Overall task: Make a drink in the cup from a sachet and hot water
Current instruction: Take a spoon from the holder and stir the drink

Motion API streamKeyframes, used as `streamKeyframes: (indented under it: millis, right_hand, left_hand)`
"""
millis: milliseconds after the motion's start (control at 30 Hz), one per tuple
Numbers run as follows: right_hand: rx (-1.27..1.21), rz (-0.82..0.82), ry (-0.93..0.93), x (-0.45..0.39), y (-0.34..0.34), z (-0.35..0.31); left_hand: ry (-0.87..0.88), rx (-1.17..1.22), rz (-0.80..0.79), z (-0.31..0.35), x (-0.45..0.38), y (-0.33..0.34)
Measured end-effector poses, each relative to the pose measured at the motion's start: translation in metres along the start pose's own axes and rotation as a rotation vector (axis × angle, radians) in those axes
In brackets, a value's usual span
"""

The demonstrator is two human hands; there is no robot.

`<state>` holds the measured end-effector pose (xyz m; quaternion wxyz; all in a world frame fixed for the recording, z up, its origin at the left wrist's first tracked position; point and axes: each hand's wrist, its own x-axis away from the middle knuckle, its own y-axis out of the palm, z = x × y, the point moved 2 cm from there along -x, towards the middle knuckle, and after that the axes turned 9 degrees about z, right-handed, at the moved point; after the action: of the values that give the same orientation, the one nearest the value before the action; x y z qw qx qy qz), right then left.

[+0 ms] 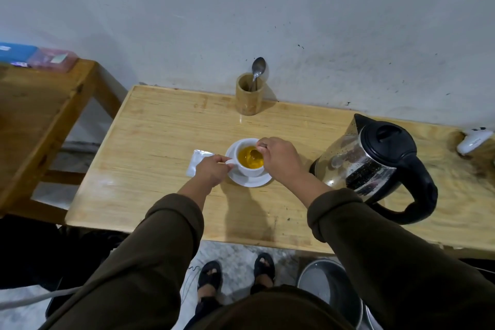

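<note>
A white cup (247,169) full of yellow-orange liquid stands on a white saucer (251,181) in the middle of the wooden table (160,142). My left hand (211,171) pinches the cup's handle on its left side. My right hand (278,159) hovers over the cup's right rim and holds a spoon (254,153) whose bowl dips in the liquid. A silvery sachet (197,162) lies flat on the table just left of the saucer, partly behind my left hand.
A steel kettle with black lid and handle (375,166) stands to the right of the cup. A bamboo holder (248,96) with a spoon (258,67) sits by the wall. A white controller (475,139) lies far right. A second table (40,115) stands left, a metal basin (332,292) below.
</note>
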<state>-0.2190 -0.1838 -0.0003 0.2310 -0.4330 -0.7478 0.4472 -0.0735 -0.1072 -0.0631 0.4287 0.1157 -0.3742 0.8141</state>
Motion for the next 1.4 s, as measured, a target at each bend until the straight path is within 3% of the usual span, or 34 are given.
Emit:
streamKeyframes:
  millis: [333, 667, 900, 1200, 1400]
  right_hand:
    - [-0.086, -0.024, 0.041, -0.001, 0.003, -0.007]
    - [0.034, 0.058, 0.053, -0.004, 0.001, -0.004]
    - [-0.085, 0.007, 0.124, -0.004, 0.004, -0.01]
    - [0.067, 0.059, 0.104, -0.007, 0.002, -0.004]
    - [-0.039, 0.038, 0.117, -0.003, 0.006, -0.009]
  left_hand:
    - [-0.01, 0.004, 0.004, 0.003, 0.002, -0.001]
    - [0.005, 0.026, -0.009, 0.001, 0.001, -0.002]
    - [-0.002, 0.019, -0.014, 0.0, 0.0, -0.001]
    - [0.0, 0.015, -0.016, 0.0, -0.001, -0.002]
    - [-0.009, 0.009, -0.017, 0.001, -0.001, -0.001]
